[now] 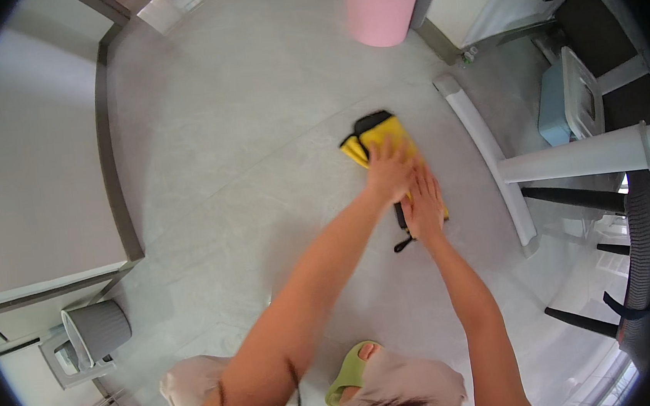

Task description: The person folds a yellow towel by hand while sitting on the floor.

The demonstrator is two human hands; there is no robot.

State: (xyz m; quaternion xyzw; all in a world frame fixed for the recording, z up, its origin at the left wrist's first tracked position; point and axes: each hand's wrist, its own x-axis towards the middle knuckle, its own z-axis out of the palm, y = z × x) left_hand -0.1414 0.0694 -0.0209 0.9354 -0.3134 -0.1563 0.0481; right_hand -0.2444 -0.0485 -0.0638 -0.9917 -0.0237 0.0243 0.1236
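A folded bundle of yellow and black fabric (392,127) lies on the grey tiled floor before me. My left hand (390,168) rests across its upper middle with the fingers spread over the yellow cloth. Just below and to the right, my right hand (425,203) lies flat along the bundle's lower part, its fingertips close against my left hand. Neither hand wraps around the fabric. From the lower end sticks out a small black loop (403,245). Both hands hide much of the middle of the bundle.
A white T-shaped leg base (486,154) stands right of the bundle, with a blue lidded bin (554,102) behind it. A pink cylinder (383,6) stands at the top. To the left are a white cabinet (43,158) and a grey bucket (101,330). A green slipper (349,375) is below.
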